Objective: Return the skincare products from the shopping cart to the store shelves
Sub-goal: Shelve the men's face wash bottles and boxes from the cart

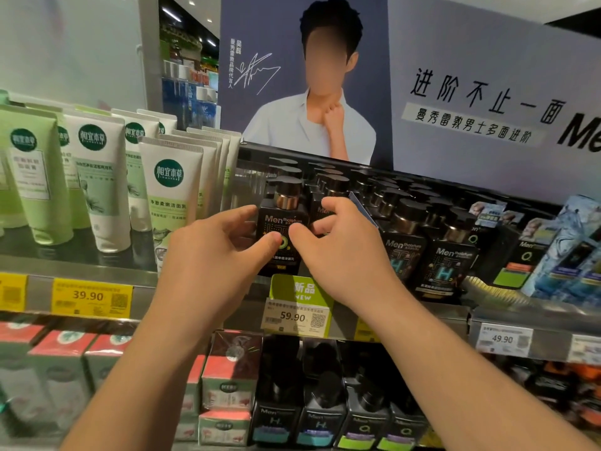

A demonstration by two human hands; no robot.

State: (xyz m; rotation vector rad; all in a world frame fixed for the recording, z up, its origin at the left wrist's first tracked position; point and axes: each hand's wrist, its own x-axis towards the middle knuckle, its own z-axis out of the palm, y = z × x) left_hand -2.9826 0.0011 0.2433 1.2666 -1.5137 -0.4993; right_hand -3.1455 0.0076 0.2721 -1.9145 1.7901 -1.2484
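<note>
Hands (286, 252) on "Mentholatum" bottle (282, 229)

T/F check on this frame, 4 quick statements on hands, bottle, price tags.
1. Both hands, left hand and right hand, are at the black pump bottle on the upper shelf. True.
2. The tag under that bottle reads 39.90. False: 59.90.
3. The green and white tubes stand left of the black bottles. True.
4. The bottle lies on its side. False: upright.
</note>
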